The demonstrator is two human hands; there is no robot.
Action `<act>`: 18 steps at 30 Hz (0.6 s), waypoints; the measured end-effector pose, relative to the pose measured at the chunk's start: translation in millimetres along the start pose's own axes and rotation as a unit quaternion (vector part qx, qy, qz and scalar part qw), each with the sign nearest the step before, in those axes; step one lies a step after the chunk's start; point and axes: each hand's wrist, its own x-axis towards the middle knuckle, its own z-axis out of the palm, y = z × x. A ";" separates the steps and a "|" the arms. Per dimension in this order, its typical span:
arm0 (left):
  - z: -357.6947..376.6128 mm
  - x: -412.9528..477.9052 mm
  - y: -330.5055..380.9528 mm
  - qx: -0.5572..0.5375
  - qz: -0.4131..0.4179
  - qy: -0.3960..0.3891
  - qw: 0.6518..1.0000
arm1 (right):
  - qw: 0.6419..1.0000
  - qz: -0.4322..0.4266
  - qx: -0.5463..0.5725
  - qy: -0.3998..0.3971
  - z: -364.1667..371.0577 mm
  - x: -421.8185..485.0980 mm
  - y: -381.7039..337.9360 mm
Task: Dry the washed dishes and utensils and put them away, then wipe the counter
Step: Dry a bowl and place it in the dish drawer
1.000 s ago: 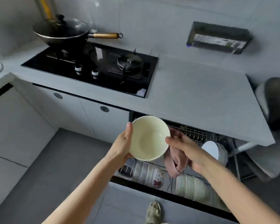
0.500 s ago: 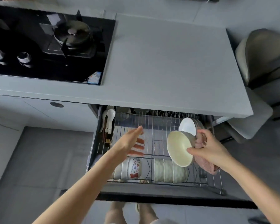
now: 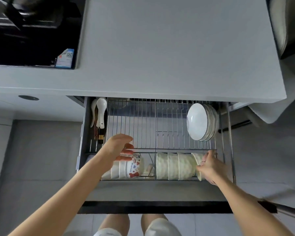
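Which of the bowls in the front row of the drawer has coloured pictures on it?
The rightmost white bowl, by the left hand; the other bowls show none.

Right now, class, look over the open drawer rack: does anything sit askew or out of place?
One thing: the end bowl at the right of the pale green row leans tilted against its neighbours, not parallel like the rest; the right hand grips it. The plates and spoons look orderly.

Right hand (image 3: 209,167) covers pt of end bowl (image 3: 197,159); left hand (image 3: 117,147) blurred, hides tops of white bowls (image 3: 117,171). Hob (image 3: 32,31) cut off top-left; sticker (image 3: 65,58) text unreadable.
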 end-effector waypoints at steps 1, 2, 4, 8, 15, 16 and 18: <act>-1.6 2.3 -3.4 -0.001 -0.006 0.006 1.000 | 1.000 0.007 0.003 -0.008 9.9 5.7 0.7; -2.5 4.2 -6.1 -0.004 -0.012 0.012 1.000 | 1.000 0.011 0.009 -0.020 17.9 9.4 0.3; -3.0 6.3 -9.6 -0.013 -0.020 0.027 0.999 | 0.998 0.021 0.033 -0.039 24.7 14.0 -1.0; 0.7 5.4 -14.1 -0.038 -0.033 0.052 0.997 | 0.996 0.033 0.061 -0.052 24.8 22.2 -0.3; 5.2 -2.8 -19.0 -0.066 -0.018 0.067 0.995 | 0.997 0.007 0.045 -0.066 33.0 30.7 0.9; 4.2 -5.9 -20.3 -0.069 -0.014 0.068 0.995 | 0.997 0.005 0.042 -0.067 32.7 29.6 0.5; -0.3 -13.5 -24.1 -0.077 -0.006 0.072 0.994 | 0.997 0.000 0.035 -0.067 32.1 26.2 -0.9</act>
